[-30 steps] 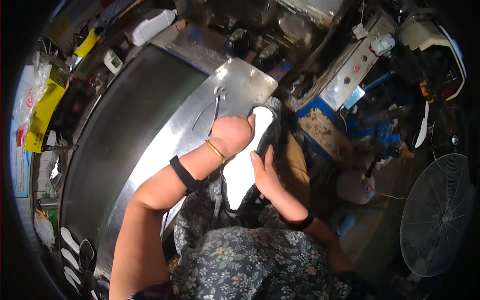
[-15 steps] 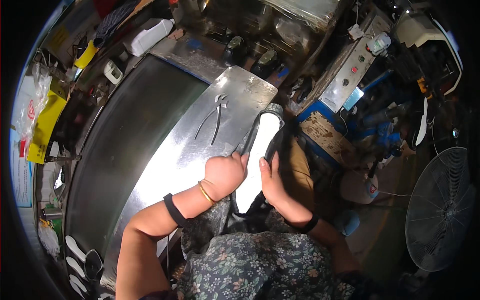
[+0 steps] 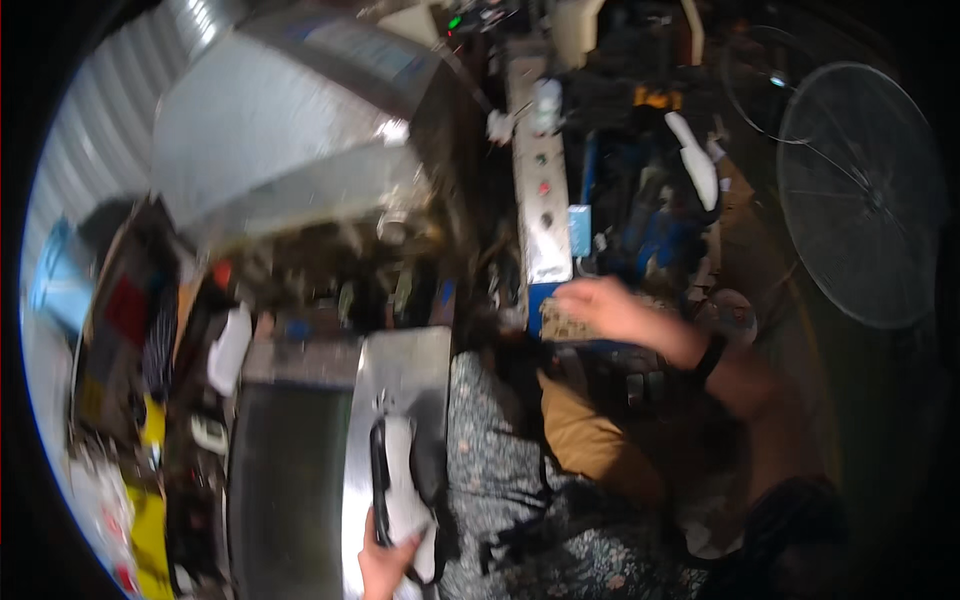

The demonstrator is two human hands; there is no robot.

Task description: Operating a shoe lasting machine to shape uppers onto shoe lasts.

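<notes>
My left hand (image 3: 385, 560) grips the near end of a black shoe upper with a white insole (image 3: 405, 480) facing up. The upper lies lengthwise over the shiny metal plate (image 3: 405, 360), thumb on the white surface and fingers along its left side. Just past its far end, the jaws of metal pincers (image 3: 381, 402) show, and their handles are hidden. Away from the upper, my right hand (image 3: 597, 305) is stretched out to the right, beside the lower end of a metal control panel (image 3: 545, 200). Motion blur smears its fingers, and nothing can be made out in them.
A dark conveyor belt (image 3: 290, 480) runs left of the plate. Beyond stands a large metal hood (image 3: 280, 140). White insole (image 3: 693, 165) lies among dark machine parts at far right, near a big fan (image 3: 865, 195). A white jug (image 3: 229, 350) stands behind the belt.
The view has swung to the right. My right hand has let go of the shoe upper and moved out toward the control panel. My left hand still holds the upper, now over the plate.
</notes>
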